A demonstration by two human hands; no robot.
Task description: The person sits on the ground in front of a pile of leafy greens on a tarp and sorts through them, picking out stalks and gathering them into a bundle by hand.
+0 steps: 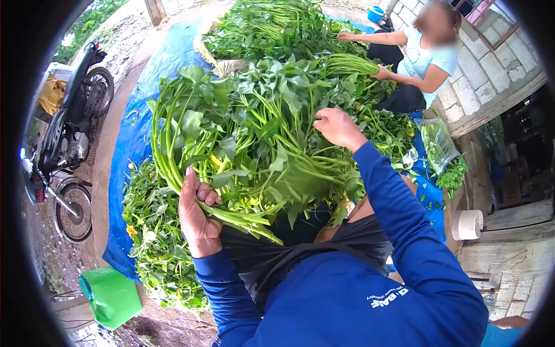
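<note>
My left hand (198,215) is closed round a bunch of long-stemmed leafy greens (167,153). Its cut stem ends stick out past my palm over my lap, and its leaves arch forward. Over the heap of greens (283,104) in front of me, my right hand (338,128) is raised with curled, pinched fingers; whether anything is between them I cannot make out. Loose stems (306,165) fan out below that hand, their ends towards my knees.
A blue tarp (136,121) lies under the greens. Across the heap sits a person (428,63) with hands on stems. A motorcycle (69,139) and green bucket (111,296) are at left. On the right are a plastic bag of greens (436,144) and a block wall (465,87).
</note>
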